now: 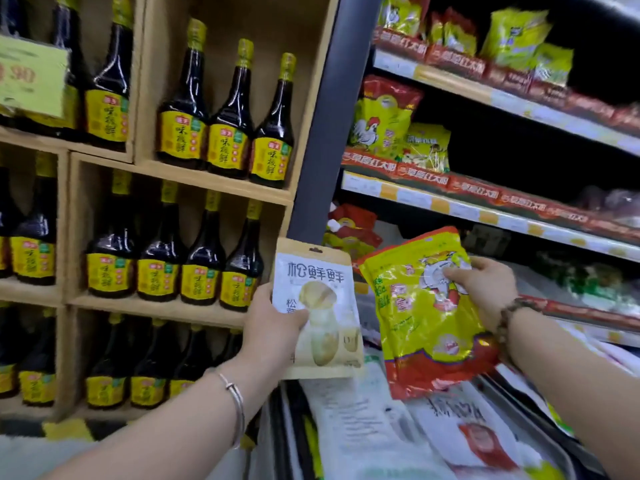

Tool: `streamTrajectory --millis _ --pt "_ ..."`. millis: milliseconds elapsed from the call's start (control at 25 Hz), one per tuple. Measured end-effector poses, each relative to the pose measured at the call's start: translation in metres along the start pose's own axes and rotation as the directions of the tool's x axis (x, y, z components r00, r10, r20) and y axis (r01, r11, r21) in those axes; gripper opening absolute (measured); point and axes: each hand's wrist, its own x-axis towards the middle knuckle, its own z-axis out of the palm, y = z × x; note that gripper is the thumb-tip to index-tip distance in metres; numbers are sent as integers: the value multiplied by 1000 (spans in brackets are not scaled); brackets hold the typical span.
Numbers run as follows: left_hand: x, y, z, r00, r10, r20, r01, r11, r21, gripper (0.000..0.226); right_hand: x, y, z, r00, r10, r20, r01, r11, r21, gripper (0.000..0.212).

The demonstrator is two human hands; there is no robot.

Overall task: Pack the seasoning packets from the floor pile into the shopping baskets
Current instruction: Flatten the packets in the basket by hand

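My left hand (272, 327) grips a white and beige seasoning pouch (317, 306) with a mushroom picture, thumb on its front, held upright in front of the shelves. My right hand (485, 289) holds a larger yellow and red packet (422, 317) with a rooster picture, fingers curled round its right edge; it is tilted to the left. The two packets are side by side, nearly touching. Below them lie several white and red packets (398, 431) in a heap. No shopping basket can be made out.
Wooden cubby shelves (180, 174) full of dark soy sauce bottles (228, 116) stand at the left. A grey post (325, 116) divides them from metal shelves (485, 209) with yellow and red seasoning bags (384, 119) at the right.
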Motion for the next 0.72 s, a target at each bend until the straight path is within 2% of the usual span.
streamTrajectory --millis 80,160,280,400,480,560,600,680,720 --pt "14 -9 23 997 72 -16 -68 983 172 39 20 7 18 998 -64 3 64 988 -140 8" --pt "27 -21 38 996 84 -28 -70 945 319 37 30 19 41 993 -114 3 110 949 -294 24" --pt "49 -35 51 997 61 -48 -31 877 479 28 38 44 71 997 -71 33 79 875 -478 41" --pt "67 -42 57 997 48 -56 1 750 662 23 44 64 93 999 6 36 16 812 -584 34" --pt "70 -50 63 997 40 -68 16 740 673 25 44 74 102 999 44 21 -21 774 -632 30" --pt "68 -56 66 998 24 -66 27 737 675 32 43 87 106 995 93 32 -47 734 -677 29" --pt "67 -58 67 999 23 -41 13 703 711 40 43 93 107 990 132 45 -65 722 -688 29" --pt "69 -61 68 998 37 53 -64 580 812 59 41 103 107 973 210 93 -84 704 -705 30" --pt "69 -59 68 990 53 132 -141 508 850 62 39 105 107 966 213 149 -36 680 -732 31"
